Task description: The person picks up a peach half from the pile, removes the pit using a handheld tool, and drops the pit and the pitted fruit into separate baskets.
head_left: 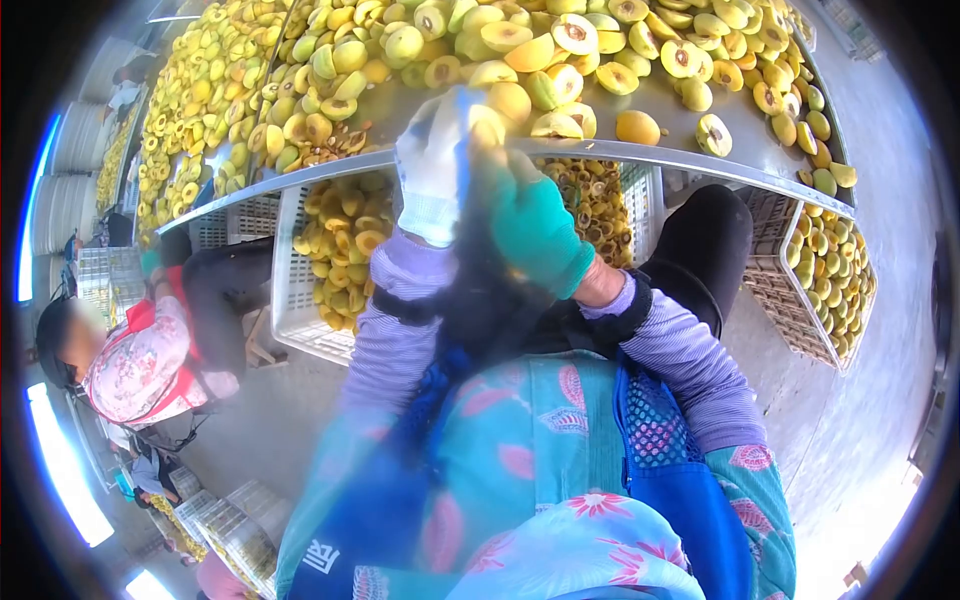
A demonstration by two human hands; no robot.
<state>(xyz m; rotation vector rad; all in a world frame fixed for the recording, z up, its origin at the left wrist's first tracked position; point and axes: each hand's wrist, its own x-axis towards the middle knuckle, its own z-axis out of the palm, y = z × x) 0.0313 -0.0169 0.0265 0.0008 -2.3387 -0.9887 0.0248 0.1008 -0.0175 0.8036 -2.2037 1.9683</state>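
Note:
My left hand [430, 165], in a white glove with a blue edge, is closed round a yellow fruit piece [487, 128] just above the front edge of the metal table [400, 105]. From the right, my right hand [535, 220], in a green glove, meets it at the same fruit, its fingers bent together. Blur hides the fingertips and whether a tool is between them. Halved yellow-green fruits [575, 35], some with brown pits showing, lie on the table beyond both hands.
Below the table edge stand a white crate of fruit halves [345, 250], a crate of brown-yellow pieces [597, 200] and a crate of green-yellow fruit [830, 270] at right. A co-worker [150, 350] sits at left. More crates [235, 525] stand at lower left.

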